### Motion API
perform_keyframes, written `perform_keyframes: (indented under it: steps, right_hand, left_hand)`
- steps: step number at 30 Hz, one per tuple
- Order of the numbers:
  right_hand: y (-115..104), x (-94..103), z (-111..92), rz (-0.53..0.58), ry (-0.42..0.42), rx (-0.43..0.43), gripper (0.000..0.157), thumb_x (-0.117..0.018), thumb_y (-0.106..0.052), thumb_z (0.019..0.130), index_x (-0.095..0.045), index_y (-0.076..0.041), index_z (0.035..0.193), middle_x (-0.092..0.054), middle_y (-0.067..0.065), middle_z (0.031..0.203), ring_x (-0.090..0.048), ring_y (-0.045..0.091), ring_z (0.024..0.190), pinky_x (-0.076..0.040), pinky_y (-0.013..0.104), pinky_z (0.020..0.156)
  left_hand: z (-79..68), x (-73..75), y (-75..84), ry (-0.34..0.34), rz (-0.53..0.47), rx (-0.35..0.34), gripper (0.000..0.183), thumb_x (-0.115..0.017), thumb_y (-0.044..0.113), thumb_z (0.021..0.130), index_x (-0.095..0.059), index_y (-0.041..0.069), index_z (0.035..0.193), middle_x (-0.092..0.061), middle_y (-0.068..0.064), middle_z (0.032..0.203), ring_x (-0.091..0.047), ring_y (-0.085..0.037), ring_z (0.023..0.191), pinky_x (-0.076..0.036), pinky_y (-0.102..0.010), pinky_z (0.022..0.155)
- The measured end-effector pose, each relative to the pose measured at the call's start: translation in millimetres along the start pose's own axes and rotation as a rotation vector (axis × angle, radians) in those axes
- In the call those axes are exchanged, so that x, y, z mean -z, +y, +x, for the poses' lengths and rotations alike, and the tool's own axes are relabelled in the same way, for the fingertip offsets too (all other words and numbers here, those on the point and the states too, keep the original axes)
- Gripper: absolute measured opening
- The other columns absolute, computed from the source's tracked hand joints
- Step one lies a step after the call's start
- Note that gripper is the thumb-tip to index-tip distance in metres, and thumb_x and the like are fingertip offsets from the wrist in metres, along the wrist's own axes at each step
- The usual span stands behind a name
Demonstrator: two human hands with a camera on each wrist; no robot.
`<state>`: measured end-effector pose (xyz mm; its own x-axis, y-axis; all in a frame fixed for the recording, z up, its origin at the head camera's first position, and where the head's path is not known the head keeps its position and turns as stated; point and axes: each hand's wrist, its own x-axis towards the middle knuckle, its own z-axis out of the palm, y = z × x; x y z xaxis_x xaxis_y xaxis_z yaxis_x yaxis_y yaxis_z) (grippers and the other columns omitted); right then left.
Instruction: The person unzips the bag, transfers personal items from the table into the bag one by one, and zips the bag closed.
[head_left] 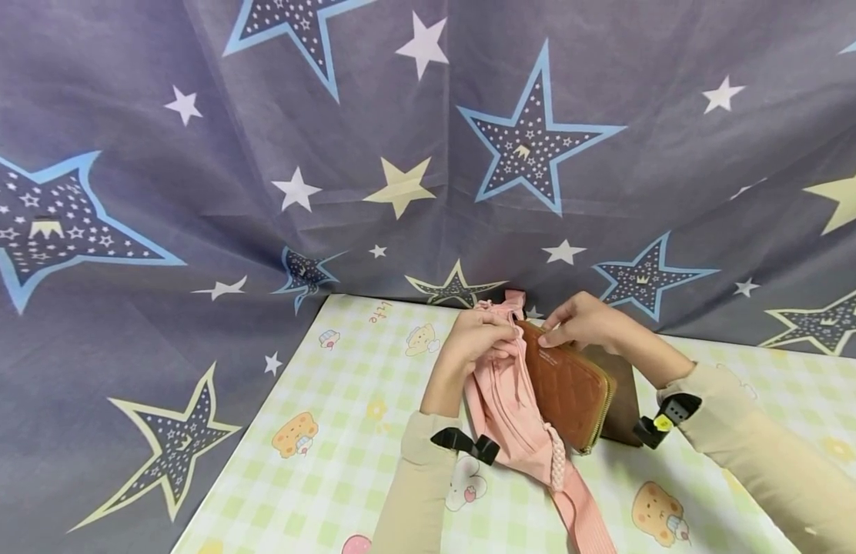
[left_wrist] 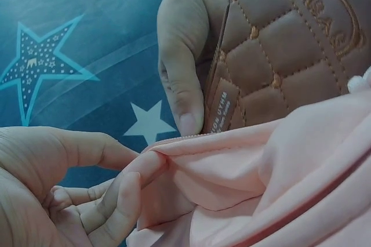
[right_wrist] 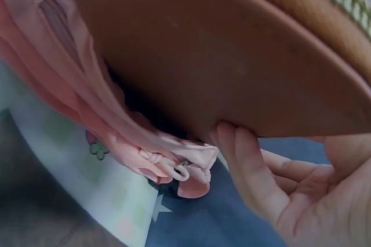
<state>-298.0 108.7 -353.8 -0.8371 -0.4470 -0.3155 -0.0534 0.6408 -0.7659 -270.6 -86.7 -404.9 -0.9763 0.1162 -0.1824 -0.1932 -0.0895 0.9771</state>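
Note:
A pink fabric bag with a zip and a strap lies on the table, its mouth held apart. My left hand pinches the edge of that opening; in the left wrist view the pink lining shows beside the fingers. A brown quilted zip wallet stands tilted against the bag's right side, one end at the opening. The thumb and fingers of my right hand pinch the wallet's upper edge. From the right wrist view, the wallet's smooth back fills much of the picture.
A light green checked cloth with cartoon prints covers the table. Behind it hangs a dark star-patterned curtain. A flat dark brown thing shows behind the wallet; what it is I cannot tell. The pink strap trails toward the front.

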Motion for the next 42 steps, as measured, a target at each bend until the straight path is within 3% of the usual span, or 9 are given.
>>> perform_keyframes:
  steps: [4, 8, 12, 16, 24, 28, 35, 38, 42]
  right_hand:
    - [3.4, 1.4, -4.7, 0.022, -0.019, -0.021, 0.032, -0.074, -0.020, 0.081, -0.066, 0.006, 0.098, -0.066, 0.000, 0.078, -0.063, 0.013, 0.075, -0.058, 0.033, 0.070]
    - [8.2, 7.2, -13.5, 0.009, -0.096, -0.035, 0.030, -0.074, -0.028, 0.081, -0.069, 0.000, 0.090, -0.068, -0.001, 0.080, -0.064, 0.013, 0.078, -0.058, 0.034, 0.075]
    - [14.1, 11.1, -21.6, 0.016, -0.157, -0.029, 0.028, -0.075, -0.025, 0.080, -0.058, -0.007, 0.066, -0.055, -0.004, 0.064, -0.052, 0.009, 0.064, -0.051, 0.028, 0.061]
    - [17.1, 15.2, -25.7, 0.016, -0.130, -0.018, 0.039, -0.074, -0.014, 0.078, -0.042, -0.012, 0.056, -0.038, -0.006, 0.052, -0.037, 0.009, 0.051, -0.039, 0.025, 0.050]
    - [9.9, 27.7, -25.1, -0.063, -0.038, -0.024, 0.035, -0.073, -0.011, 0.078, -0.047, -0.013, 0.055, -0.041, -0.006, 0.051, -0.030, 0.009, 0.046, -0.031, 0.023, 0.047]
    - [6.3, 29.7, -25.7, -0.042, -0.072, 0.012, 0.037, -0.072, -0.011, 0.079, -0.045, -0.012, 0.054, -0.043, -0.004, 0.052, -0.028, 0.009, 0.046, -0.030, 0.023, 0.047]
    - [-2.6, 28.7, -24.9, -0.061, -0.142, 0.062, 0.040, -0.071, -0.010, 0.080, -0.041, -0.010, 0.053, -0.030, -0.005, 0.049, -0.022, 0.010, 0.045, -0.026, 0.022, 0.045]
    - [-7.8, 22.9, -19.7, -0.100, -0.153, 0.052, 0.035, -0.071, -0.010, 0.079, -0.047, -0.009, 0.054, -0.033, -0.006, 0.049, -0.026, 0.009, 0.044, -0.028, 0.021, 0.045]
    - [-13.6, 17.1, -13.6, -0.115, -0.141, 0.002, 0.019, -0.072, -0.010, 0.078, -0.062, -0.004, 0.064, -0.049, -0.006, 0.054, -0.042, 0.008, 0.050, -0.043, 0.023, 0.049]
  left_hand:
    - [3.1, 1.3, -4.4, -0.008, -0.034, -0.003, 0.016, -0.067, -0.002, 0.078, -0.067, -0.011, 0.091, -0.063, -0.002, 0.055, -0.064, -0.011, 0.050, -0.056, -0.025, 0.050]
    - [4.2, 3.0, -5.8, -0.016, -0.049, -0.001, 0.010, -0.068, -0.003, 0.077, -0.067, -0.008, 0.085, -0.064, -0.003, 0.055, -0.064, -0.012, 0.050, -0.055, -0.021, 0.048]
    - [4.2, 3.9, -5.8, -0.025, -0.059, 0.009, 0.005, -0.070, -0.002, 0.077, -0.067, -0.004, 0.081, -0.064, -0.004, 0.056, -0.065, -0.012, 0.050, -0.054, -0.020, 0.046]
    - [4.5, 4.7, -5.9, -0.028, -0.052, 0.013, 0.008, -0.069, -0.002, 0.078, -0.067, -0.006, 0.084, -0.064, -0.003, 0.056, -0.065, -0.011, 0.050, -0.054, -0.019, 0.046]
    - [3.1, 5.7, -5.0, -0.039, -0.015, -0.009, 0.019, -0.065, -0.003, 0.080, -0.066, -0.013, 0.096, -0.064, -0.001, 0.056, -0.064, -0.009, 0.050, -0.055, -0.019, 0.049]
    - [3.8, 5.2, -5.7, -0.070, -0.027, 0.000, 0.020, -0.064, -0.003, 0.082, -0.066, -0.013, 0.099, -0.065, -0.001, 0.058, -0.065, -0.008, 0.052, -0.057, -0.022, 0.053]
    - [4.5, 3.8, -6.2, -0.065, -0.019, -0.007, 0.019, -0.065, -0.002, 0.082, -0.066, -0.012, 0.098, -0.066, 0.000, 0.059, -0.064, -0.007, 0.052, -0.056, -0.020, 0.052]
    - [4.1, 2.1, -5.8, -0.059, -0.037, -0.023, 0.019, -0.065, -0.004, 0.082, -0.065, -0.015, 0.097, -0.065, -0.001, 0.059, -0.064, -0.008, 0.051, -0.055, -0.020, 0.050]
    - [3.8, -0.4, -4.5, -0.046, -0.048, -0.006, 0.017, -0.066, -0.004, 0.081, -0.065, -0.013, 0.095, -0.065, -0.002, 0.058, -0.064, -0.009, 0.051, -0.055, -0.020, 0.049]
